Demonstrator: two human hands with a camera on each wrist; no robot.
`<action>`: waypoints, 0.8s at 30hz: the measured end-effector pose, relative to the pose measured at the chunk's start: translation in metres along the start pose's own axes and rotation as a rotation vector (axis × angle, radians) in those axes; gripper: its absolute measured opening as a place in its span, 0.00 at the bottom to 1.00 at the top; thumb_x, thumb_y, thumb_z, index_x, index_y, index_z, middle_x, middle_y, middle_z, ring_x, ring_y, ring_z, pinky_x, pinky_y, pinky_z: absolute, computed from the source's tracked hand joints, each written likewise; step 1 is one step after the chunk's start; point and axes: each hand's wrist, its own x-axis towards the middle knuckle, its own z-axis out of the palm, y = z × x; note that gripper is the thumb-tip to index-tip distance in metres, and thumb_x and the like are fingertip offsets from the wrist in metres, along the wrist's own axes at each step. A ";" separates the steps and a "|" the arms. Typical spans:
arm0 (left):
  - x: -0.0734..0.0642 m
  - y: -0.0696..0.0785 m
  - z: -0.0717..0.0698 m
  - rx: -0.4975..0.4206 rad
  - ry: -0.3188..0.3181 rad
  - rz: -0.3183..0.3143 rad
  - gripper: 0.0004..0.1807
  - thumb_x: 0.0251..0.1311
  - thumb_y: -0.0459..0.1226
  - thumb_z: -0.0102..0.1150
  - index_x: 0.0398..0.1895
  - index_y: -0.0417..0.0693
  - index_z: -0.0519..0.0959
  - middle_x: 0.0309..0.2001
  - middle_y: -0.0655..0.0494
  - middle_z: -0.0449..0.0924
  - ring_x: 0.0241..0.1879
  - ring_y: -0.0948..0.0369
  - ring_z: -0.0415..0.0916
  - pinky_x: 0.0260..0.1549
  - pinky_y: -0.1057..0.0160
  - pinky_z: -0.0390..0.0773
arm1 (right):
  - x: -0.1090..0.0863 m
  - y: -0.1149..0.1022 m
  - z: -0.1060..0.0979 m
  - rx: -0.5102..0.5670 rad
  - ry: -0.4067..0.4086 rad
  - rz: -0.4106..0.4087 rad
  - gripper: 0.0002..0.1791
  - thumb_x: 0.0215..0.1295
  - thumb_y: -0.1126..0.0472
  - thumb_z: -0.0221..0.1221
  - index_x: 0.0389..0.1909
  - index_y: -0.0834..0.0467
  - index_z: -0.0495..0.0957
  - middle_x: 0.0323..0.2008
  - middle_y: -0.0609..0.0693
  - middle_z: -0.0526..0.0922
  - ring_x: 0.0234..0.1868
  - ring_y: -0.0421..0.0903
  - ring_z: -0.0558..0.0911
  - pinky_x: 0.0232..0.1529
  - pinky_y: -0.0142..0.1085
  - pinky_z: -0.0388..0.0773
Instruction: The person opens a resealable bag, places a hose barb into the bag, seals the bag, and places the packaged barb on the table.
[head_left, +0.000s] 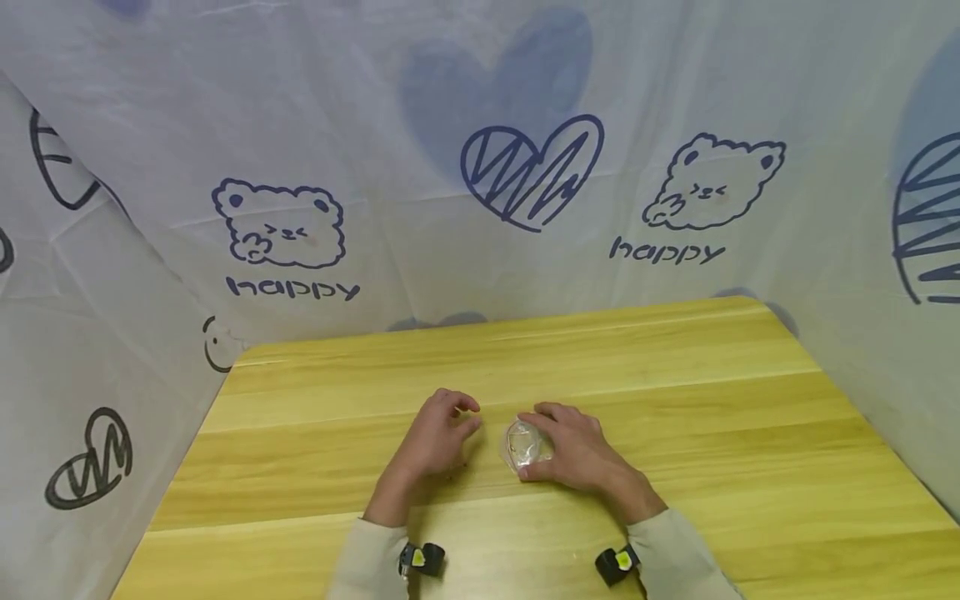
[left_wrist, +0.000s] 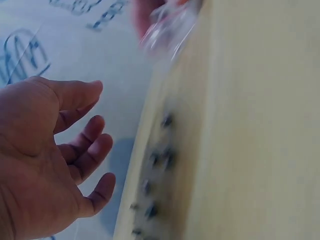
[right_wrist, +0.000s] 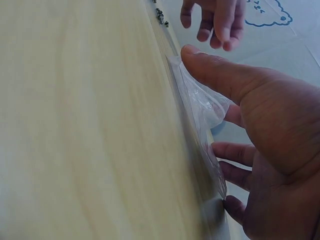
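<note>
**Right Hand (head_left: 576,448) Grips One Clear Plastic Bag (head_left: 523,446)**

Nearest are two pale sleeves (head_left: 682,558), each with one black wrist device (head_left: 618,567) at the cuff. The left hand (head_left: 435,437) has loosely bent fingers, the thumb parted from them, clasping nothing. The right thumb and fingers stand wide apart, gripping opposite edges of the bag, which is between the two hands at the wooden surface (head_left: 690,400). The bag is transparent, crinkled and glossy. Beside the left hand lie small dark pieces (left_wrist: 151,210); its wrist view shows at least seven, too blurred for an exact count. Beyond hangs pale cloth (head_left: 412,258) with two whole bear drawings (head_left: 281,229), each above "happy".
</note>
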 end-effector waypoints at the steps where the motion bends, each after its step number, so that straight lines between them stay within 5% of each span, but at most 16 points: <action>1: 0.000 -0.003 -0.004 -0.001 0.009 -0.013 0.10 0.65 0.39 0.59 0.47 0.47 0.79 0.49 0.51 0.75 0.50 0.53 0.72 0.48 0.51 0.75 | 0.000 0.000 0.000 0.001 0.002 -0.002 0.44 0.47 0.36 0.70 0.67 0.44 0.69 0.67 0.53 0.68 0.68 0.56 0.66 0.65 0.58 0.57; 11: -0.003 -0.034 -0.034 0.037 0.051 -0.128 0.15 0.58 0.35 0.65 0.48 0.43 0.79 0.49 0.46 0.75 0.49 0.49 0.73 0.50 0.49 0.74 | 0.000 0.002 -0.001 -0.002 0.001 0.000 0.45 0.47 0.37 0.70 0.67 0.44 0.68 0.68 0.54 0.67 0.68 0.57 0.66 0.65 0.58 0.56; 24: -0.009 -0.051 -0.033 0.194 0.052 -0.225 0.12 0.55 0.40 0.67 0.42 0.48 0.83 0.46 0.48 0.77 0.48 0.51 0.73 0.49 0.44 0.71 | -0.002 0.002 0.001 0.021 0.001 -0.002 0.45 0.46 0.37 0.70 0.67 0.44 0.69 0.68 0.54 0.67 0.68 0.57 0.66 0.66 0.58 0.56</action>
